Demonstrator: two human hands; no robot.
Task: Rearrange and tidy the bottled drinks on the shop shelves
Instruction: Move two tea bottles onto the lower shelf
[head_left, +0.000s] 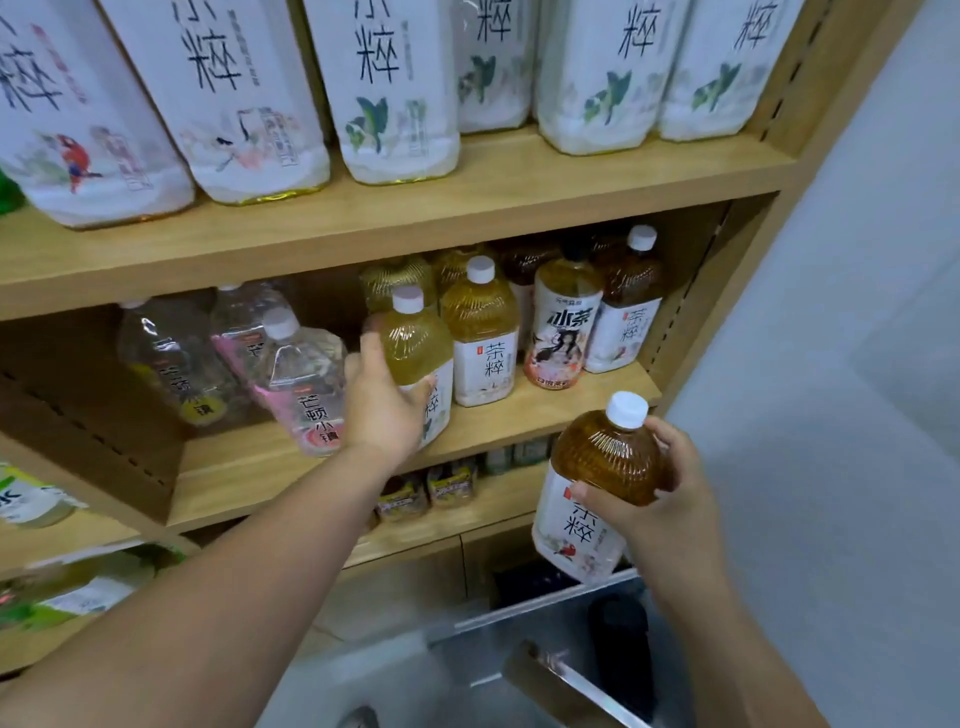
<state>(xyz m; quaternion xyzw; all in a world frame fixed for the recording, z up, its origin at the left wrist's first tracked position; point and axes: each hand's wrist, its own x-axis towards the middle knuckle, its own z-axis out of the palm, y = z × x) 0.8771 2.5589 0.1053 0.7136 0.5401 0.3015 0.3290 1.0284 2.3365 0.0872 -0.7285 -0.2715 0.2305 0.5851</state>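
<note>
My left hand (382, 402) grips a pale yellow tea bottle (415, 343) with a white cap, standing at the front of the middle shelf (524, 415). My right hand (657, 486) holds a dark amber tea bottle (597, 467) with a white cap and white label, tilted, in the air below and in front of that shelf's right end. Further tea bottles stand to the right of the yellow one: another pale yellow bottle (483, 332), a bottle with a picture label (563, 327) and a dark one (628, 301).
Clear pink-labelled bottles (301, 374) lean at the shelf's left. Large white-wrapped bottles (395, 88) fill the upper shelf. Small packs (426, 491) sit on the lower shelf. A wooden side panel (727, 312) bounds the right, and a metal trolley (545, 649) stands below.
</note>
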